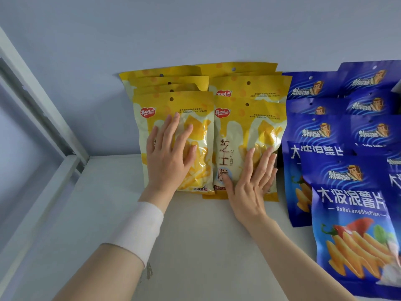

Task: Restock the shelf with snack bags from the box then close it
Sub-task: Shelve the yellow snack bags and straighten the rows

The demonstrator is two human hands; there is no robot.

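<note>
From my end, I read this as the tidying part of the stocking step. My left hand (169, 153) lies flat, fingers straight and spread, on the front bag of the left yellow stack (196, 118). My right hand (249, 183) lies just as flat on the front bag of the right yellow stack (249, 124), thumb reaching toward the seam where the two stacks meet. Neither hand grips anything; both only press. Both stacks lean in overlapping rows against the back wall (195, 29) on the white shelf (184, 235), with the blue bags (347, 205) just beside them on the right, fanned forward in rows of their own. The box is out of view (so I cannot say whether any bags are left in it). My judgement is that the next move calls for lifting both palms off without dragging the slick fronts forward, then looking down for the box, either to fetch more bags or to fold it shut.
</note>
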